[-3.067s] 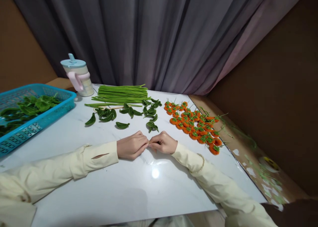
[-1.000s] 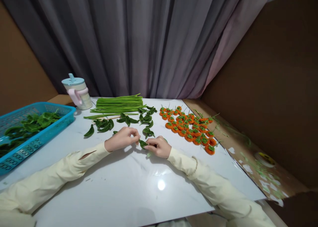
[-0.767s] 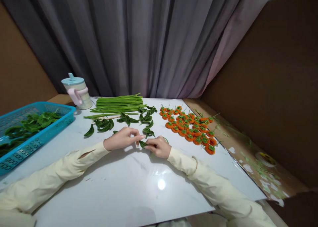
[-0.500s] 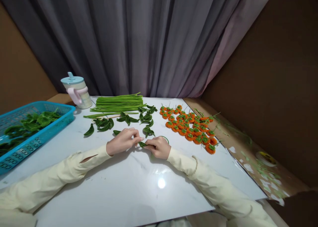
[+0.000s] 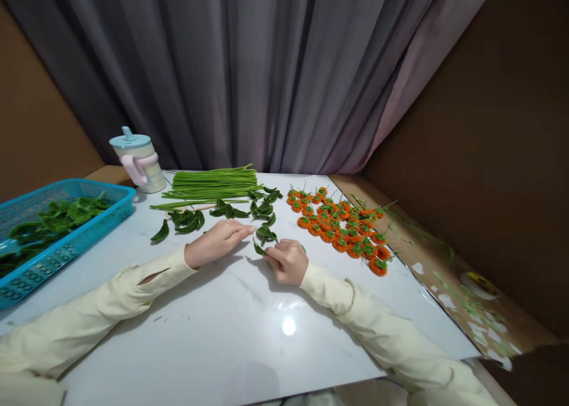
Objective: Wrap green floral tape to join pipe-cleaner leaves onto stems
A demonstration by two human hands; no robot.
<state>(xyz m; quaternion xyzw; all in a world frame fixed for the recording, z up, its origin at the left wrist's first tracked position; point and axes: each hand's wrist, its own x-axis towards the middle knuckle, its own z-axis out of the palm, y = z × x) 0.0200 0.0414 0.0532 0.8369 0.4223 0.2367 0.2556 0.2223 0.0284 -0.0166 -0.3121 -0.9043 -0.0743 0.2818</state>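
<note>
My right hand point(image 5: 288, 262) pinches a dark green craft leaf point(image 5: 258, 248), which pokes out to the left of the fingertips. Apart from it, my left hand point(image 5: 219, 241) is stretched out with the fingers extended and nothing visible in it. Just beyond the fingertips lies a small cluster of similar leaves point(image 5: 266, 234). More leaves lie behind and to the left, among them a pile point(image 5: 186, 220) and a single leaf point(image 5: 160, 232). A round item behind my right hand is mostly hidden.
Green fuzzy stems point(image 5: 213, 184) lie at the back of the white table point(image 5: 213, 341). Orange flower-like pieces with green centres point(image 5: 340, 244) spread on the right. A blue basket point(image 5: 84, 234) holds leaves, beside a lidded cup point(image 5: 141, 164). A tape roll point(image 5: 480, 284) and scraps lie far right.
My left hand has come away from the leaf, moving slightly left and up, its fingers now straightened. The leaf stays in my right hand and points more upward.
</note>
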